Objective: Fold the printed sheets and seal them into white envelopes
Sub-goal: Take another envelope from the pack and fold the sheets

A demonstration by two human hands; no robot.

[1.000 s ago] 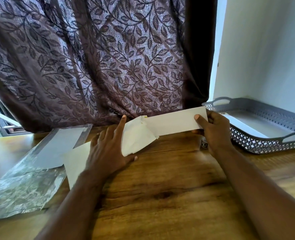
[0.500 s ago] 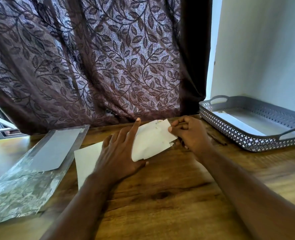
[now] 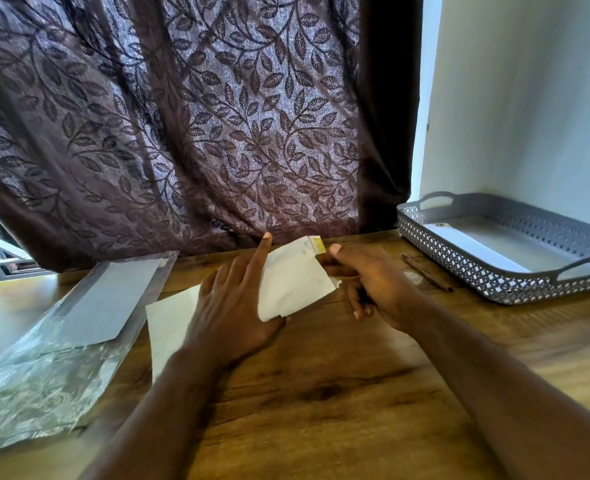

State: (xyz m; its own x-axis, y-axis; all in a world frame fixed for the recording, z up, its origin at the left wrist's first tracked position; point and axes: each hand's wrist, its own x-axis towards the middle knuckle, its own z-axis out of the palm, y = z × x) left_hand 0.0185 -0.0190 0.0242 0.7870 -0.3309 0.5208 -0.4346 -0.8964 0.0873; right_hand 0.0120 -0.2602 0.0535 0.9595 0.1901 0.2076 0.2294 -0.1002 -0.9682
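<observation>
Left hand [image 3: 231, 306] presses flat-fingered on the white envelope [image 3: 293, 285], the long sheet now tucked inside, while at 3 o'clock the blurred right hand [image 3: 373, 282], grip unclear, probably leaves only sealing.

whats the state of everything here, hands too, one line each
envelope: unsealed, right end lifted off the table, yellow strip showing
left hand: fingers straight, pressing on the envelope
right hand: beside the lifted end, blurred, grip unclear
plastic bag: crumpled, lying flat, not empty
basket: upright, not empty
curtain: drawn shut
</observation>
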